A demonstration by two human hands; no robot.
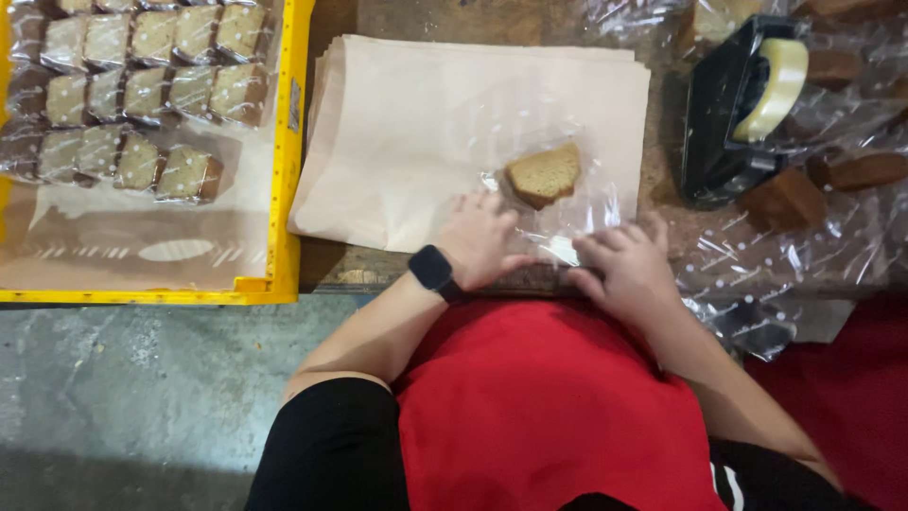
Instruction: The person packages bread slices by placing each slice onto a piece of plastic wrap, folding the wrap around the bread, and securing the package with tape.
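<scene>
- Left hand (pixel 480 237): fingers spread, pressing clear cellophane sheet (pixel 553 203) at table's near edge
- Right hand (pixel 624 265): fingers curled, pinching same sheet
- Cake slice (pixel 544 175): on sheet, atop brown paper stack (pixel 397 142)
- Tape dispenser (pixel 742 104): far right
- Yellow tray (pixel 282 161): left, wrapped slices

We see a wooden table (pixel 492 19). On it, at left, sits a yellow tray (pixel 288 142); in the middle lies a paper stack (pixel 397 132); far right stands a black tape dispenser (pixel 733 114), with clear wrap (pixel 757 246) nearer.
</scene>
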